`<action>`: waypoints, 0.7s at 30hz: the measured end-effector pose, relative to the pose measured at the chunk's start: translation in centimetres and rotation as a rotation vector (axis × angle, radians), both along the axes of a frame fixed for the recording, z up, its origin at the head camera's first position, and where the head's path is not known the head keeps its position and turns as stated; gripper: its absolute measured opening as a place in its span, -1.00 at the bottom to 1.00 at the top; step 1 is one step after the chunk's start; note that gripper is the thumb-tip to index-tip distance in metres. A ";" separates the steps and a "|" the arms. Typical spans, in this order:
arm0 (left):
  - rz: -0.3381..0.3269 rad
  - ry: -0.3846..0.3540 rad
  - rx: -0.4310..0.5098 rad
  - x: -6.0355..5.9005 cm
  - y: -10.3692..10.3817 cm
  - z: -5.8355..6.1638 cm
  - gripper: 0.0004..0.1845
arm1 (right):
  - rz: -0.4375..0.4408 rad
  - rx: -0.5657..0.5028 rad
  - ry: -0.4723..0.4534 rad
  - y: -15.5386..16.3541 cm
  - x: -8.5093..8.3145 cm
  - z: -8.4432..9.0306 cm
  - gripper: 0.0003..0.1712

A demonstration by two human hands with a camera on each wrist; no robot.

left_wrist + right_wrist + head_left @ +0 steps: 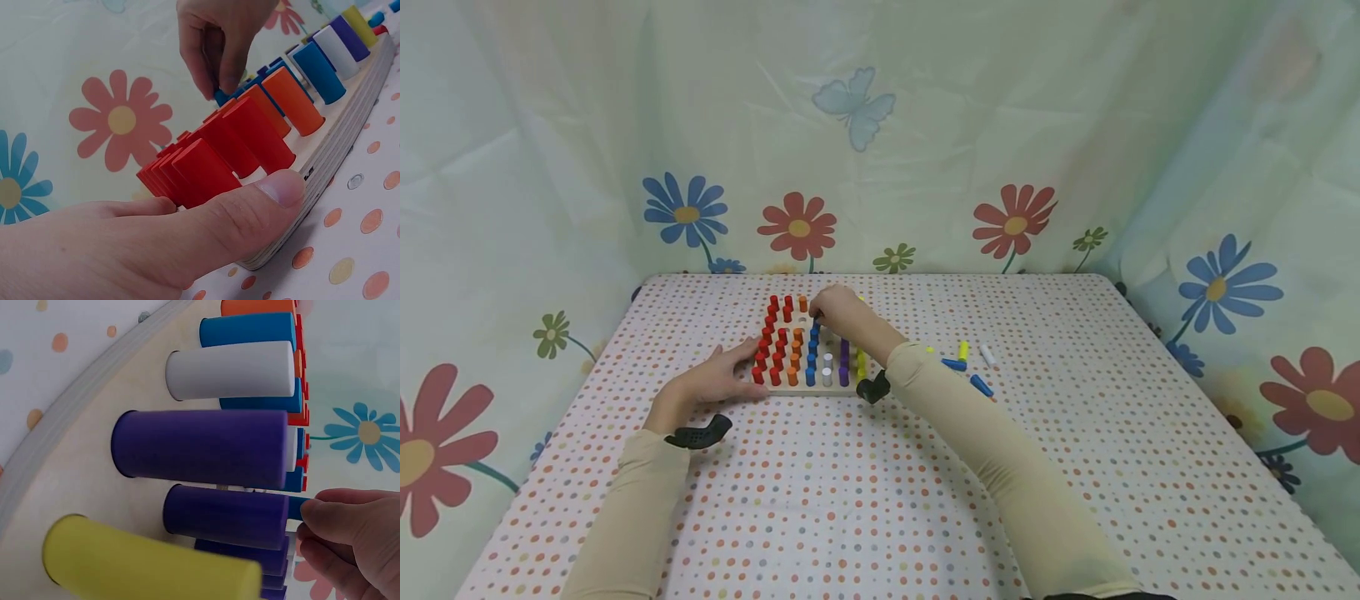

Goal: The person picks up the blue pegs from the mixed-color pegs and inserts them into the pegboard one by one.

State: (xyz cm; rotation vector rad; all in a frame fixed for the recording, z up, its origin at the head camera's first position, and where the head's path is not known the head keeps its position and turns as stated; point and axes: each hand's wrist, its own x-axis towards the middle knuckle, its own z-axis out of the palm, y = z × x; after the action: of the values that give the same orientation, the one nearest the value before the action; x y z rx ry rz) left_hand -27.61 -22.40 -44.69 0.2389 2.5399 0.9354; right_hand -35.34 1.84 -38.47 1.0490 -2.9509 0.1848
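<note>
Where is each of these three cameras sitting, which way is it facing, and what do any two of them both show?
Head: worn high, facing forward and down at the dotted table; both sleeved arms, left hand and right hand show.
Left wrist: low beside the peg board, facing along its red pegs; the left thumb shows.
Right wrist: close over the board, facing the purple pegs; right fingertips show.
Shared: the left wrist and head views both show the right hand pinching a blue peg.

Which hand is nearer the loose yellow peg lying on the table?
Right. The right hand pinches a blue peg at the board's far side; the left hand rests at its near-left corner, farther from the yellow peg.
</note>
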 end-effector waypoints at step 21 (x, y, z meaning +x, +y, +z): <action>-0.011 0.022 -0.011 -0.1 0.0 0.0 0.30 | -0.005 0.039 -0.050 -0.5 0.0 0.4 -0.79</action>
State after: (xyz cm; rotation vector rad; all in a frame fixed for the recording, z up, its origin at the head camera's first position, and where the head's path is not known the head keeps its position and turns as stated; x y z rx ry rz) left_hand -27.68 -22.40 -44.68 0.2610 2.5598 0.9195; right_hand -35.31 1.33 -38.04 1.0563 -3.0136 0.1566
